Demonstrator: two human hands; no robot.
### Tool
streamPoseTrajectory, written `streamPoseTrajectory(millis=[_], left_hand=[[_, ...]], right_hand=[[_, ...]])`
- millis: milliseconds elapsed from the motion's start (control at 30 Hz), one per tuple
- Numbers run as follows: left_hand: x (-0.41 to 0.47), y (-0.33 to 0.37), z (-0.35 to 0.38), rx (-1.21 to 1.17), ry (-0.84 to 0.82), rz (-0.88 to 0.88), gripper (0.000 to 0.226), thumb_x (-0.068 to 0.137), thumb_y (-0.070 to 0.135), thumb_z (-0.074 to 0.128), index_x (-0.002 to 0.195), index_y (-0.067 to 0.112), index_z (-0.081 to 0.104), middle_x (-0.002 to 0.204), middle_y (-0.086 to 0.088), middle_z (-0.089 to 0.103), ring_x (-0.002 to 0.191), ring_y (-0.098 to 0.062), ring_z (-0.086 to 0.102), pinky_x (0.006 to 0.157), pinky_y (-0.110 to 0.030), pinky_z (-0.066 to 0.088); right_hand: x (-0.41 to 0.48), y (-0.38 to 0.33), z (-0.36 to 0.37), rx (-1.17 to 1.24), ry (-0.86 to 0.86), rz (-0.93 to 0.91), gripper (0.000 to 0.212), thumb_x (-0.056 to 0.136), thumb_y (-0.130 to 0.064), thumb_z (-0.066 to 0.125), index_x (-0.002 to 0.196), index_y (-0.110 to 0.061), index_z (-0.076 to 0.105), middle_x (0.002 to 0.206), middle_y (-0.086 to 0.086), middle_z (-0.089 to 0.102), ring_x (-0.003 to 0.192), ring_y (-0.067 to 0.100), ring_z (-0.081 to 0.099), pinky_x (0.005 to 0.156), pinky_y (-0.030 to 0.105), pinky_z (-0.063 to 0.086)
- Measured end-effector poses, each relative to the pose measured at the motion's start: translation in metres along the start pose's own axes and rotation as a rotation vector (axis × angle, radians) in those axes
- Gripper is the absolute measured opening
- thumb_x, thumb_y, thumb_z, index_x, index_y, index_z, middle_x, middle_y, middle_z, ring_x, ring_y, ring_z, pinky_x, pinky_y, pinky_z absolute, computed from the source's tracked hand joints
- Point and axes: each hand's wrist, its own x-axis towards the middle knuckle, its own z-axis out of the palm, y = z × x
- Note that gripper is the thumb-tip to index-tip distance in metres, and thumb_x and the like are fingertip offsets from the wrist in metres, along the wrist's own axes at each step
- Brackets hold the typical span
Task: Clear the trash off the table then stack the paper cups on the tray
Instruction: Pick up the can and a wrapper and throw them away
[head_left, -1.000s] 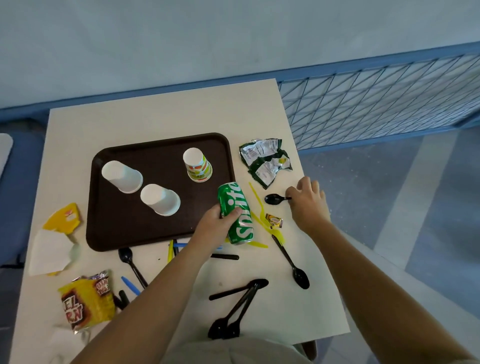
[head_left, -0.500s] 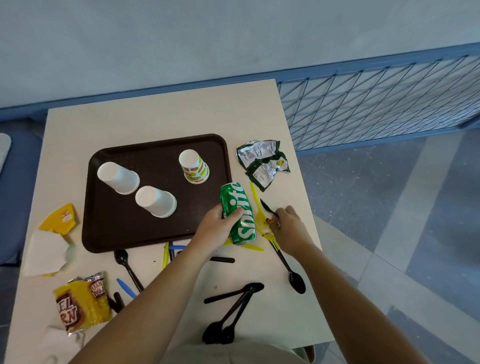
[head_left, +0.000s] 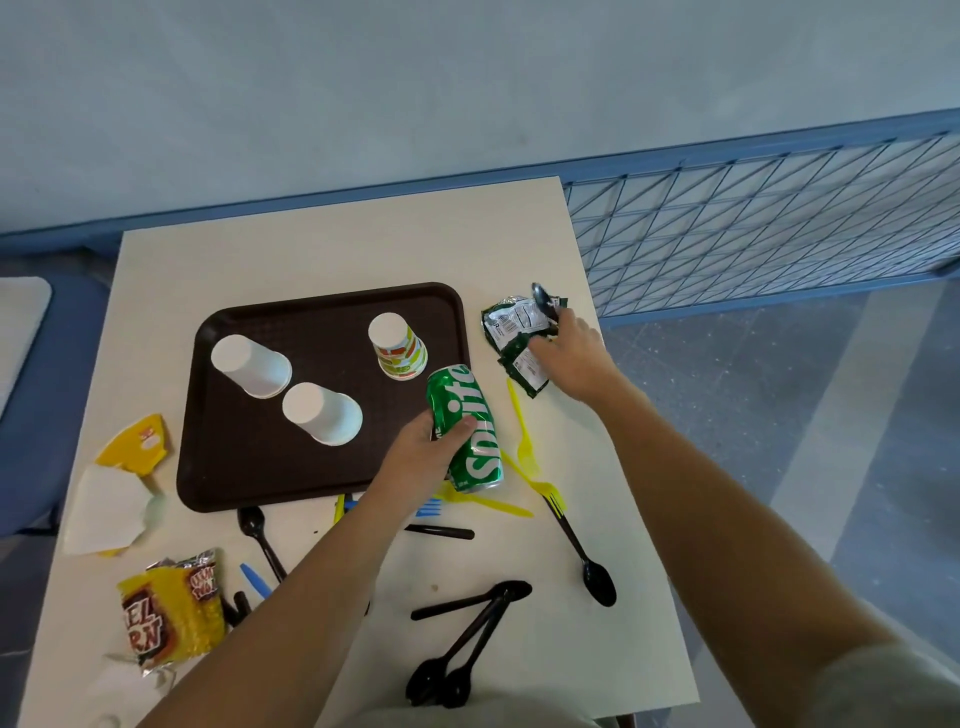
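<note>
Left hand (head_left: 426, 457): you grip the green Sprite can (head_left: 465, 426) round its middle, thumb across the label. The can lies at a slant, its far end over the right edge of the brown tray (head_left: 234, 467), its near end above the yellow plastic forks (head_left: 522, 431). You cannot tell whether it rests on the worktop (head_left: 337, 239) or is lifted.

Right hand (head_left: 576, 358): fingers curled, holding a black spoon (head_left: 543, 299) whose bowl sticks out past the fingertips. The hand sits on the crumpled green wrapper (head_left: 511, 325) at the right edge of the worktop, just beside the tray. Whether the fingers also pinch the wrapper is hidden.

Cups, all three upside down on the tray and unstacked:
- white paper cup (head_left: 252, 366), far left
- second white cup (head_left: 322, 421), just beside it toward you
- patterned paper cup (head_left: 397, 345), far right, near the can

Other trash on the worktop:
- yellow snack bag (head_left: 171, 608), near left corner
- white napkin (head_left: 106, 506) with a yellow paper scrap (head_left: 137, 444), left of the tray
- black cutlery (head_left: 462, 644) and blue plastic pieces (head_left: 254, 579), scattered between the tray and you
</note>
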Motion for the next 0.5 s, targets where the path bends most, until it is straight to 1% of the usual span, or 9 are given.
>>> streamPoseTrajectory(millis=[33, 67, 100, 133, 200, 267, 400, 467, 500], left_hand=[[0.0, 0.0, -0.002, 0.006, 0.011, -0.002, 0.02, 0.099, 0.029, 0.069, 0.118, 0.025, 0.072, 0.111, -0.002, 0.079, 0.104, -0.024, 0.076, 0.1, -0.052, 0.057], [0.0, 0.002, -0.003, 0.016, 0.022, -0.001, 0.018, 0.099, 0.03, 0.068, 0.116, 0.026, 0.072, 0.11, -0.001, 0.079, 0.103, -0.023, 0.076, 0.1, -0.052, 0.057], [-0.001, 0.003, -0.004, 0.02, 0.035, 0.002, 0.016, 0.099, 0.03, 0.068, 0.114, 0.027, 0.073, 0.108, 0.0, 0.08, 0.102, -0.022, 0.077, 0.099, -0.052, 0.057], [-0.001, 0.004, -0.004, 0.022, 0.042, 0.005, 0.014, 0.099, 0.03, 0.068, 0.113, 0.028, 0.073, 0.107, 0.001, 0.08, 0.101, -0.021, 0.077, 0.099, -0.051, 0.057], [-0.003, 0.006, -0.005, 0.023, 0.046, 0.013, 0.013, 0.1, 0.029, 0.067, 0.112, 0.028, 0.073, 0.106, 0.003, 0.08, 0.1, -0.02, 0.077, 0.098, -0.049, 0.058], [-0.006, 0.007, -0.006, 0.021, 0.052, 0.022, 0.016, 0.1, 0.028, 0.067, 0.115, 0.026, 0.072, 0.107, 0.002, 0.08, 0.099, -0.019, 0.077, 0.099, -0.048, 0.058], [-0.016, 0.009, -0.011, 0.009, 0.04, 0.019, 0.02, 0.1, 0.029, 0.067, 0.119, 0.024, 0.07, 0.111, 0.001, 0.079, 0.103, -0.021, 0.076, 0.1, -0.05, 0.057], [-0.022, 0.009, -0.014, 0.008, 0.034, 0.028, 0.021, 0.1, 0.029, 0.068, 0.12, 0.022, 0.07, 0.111, 0.0, 0.079, 0.104, -0.022, 0.076, 0.101, -0.051, 0.056], [-0.026, 0.009, -0.015, 0.005, 0.032, 0.034, 0.022, 0.1, 0.029, 0.068, 0.12, 0.021, 0.07, 0.112, -0.001, 0.079, 0.104, -0.023, 0.076, 0.101, -0.051, 0.056]], right_hand=[[0.009, -0.001, -0.001, -0.194, -0.052, -0.033, 0.069, 0.088, -0.05, 0.059, 0.142, -0.015, 0.037, 0.126, 0.013, 0.053, 0.112, 0.03, 0.05, 0.09, 0.045, 0.046], [0.017, -0.001, 0.0, -0.338, -0.078, -0.056, 0.085, 0.082, -0.055, 0.066, 0.149, -0.018, 0.029, 0.13, 0.015, 0.05, 0.119, 0.034, 0.046, 0.096, 0.049, 0.044], [0.024, 0.0, 0.003, -0.428, -0.086, -0.071, 0.094, 0.079, -0.057, 0.071, 0.152, -0.02, 0.026, 0.134, 0.016, 0.049, 0.123, 0.036, 0.045, 0.098, 0.051, 0.044], [0.029, 0.0, 0.006, -0.486, -0.086, -0.081, 0.095, 0.078, -0.057, 0.074, 0.152, -0.022, 0.027, 0.136, 0.015, 0.049, 0.125, 0.037, 0.046, 0.098, 0.051, 0.044], [0.034, 0.004, 0.016, -0.582, -0.082, -0.109, 0.084, 0.079, -0.055, 0.076, 0.147, -0.023, 0.037, 0.135, 0.014, 0.052, 0.124, 0.035, 0.048, 0.098, 0.05, 0.044], [0.035, 0.007, 0.026, -0.617, -0.05, -0.119, 0.065, 0.085, -0.051, 0.073, 0.137, -0.021, 0.047, 0.13, 0.012, 0.056, 0.121, 0.033, 0.05, 0.097, 0.048, 0.044], [0.024, 0.011, 0.037, -0.586, 0.028, -0.134, 0.03, 0.097, -0.035, 0.061, 0.122, -0.02, 0.057, 0.121, 0.006, 0.062, 0.115, 0.029, 0.053, 0.094, 0.046, 0.042], [0.014, 0.016, 0.037, -0.541, 0.075, -0.132, 0.019, 0.099, -0.026, 0.058, 0.116, -0.019, 0.059, 0.118, 0.005, 0.063, 0.113, 0.03, 0.053, 0.093, 0.046, 0.041], [0.007, 0.017, 0.036, -0.507, 0.11, -0.126, 0.017, 0.098, -0.024, 0.057, 0.114, -0.019, 0.06, 0.116, 0.006, 0.063, 0.112, 0.031, 0.053, 0.093, 0.046, 0.042]])
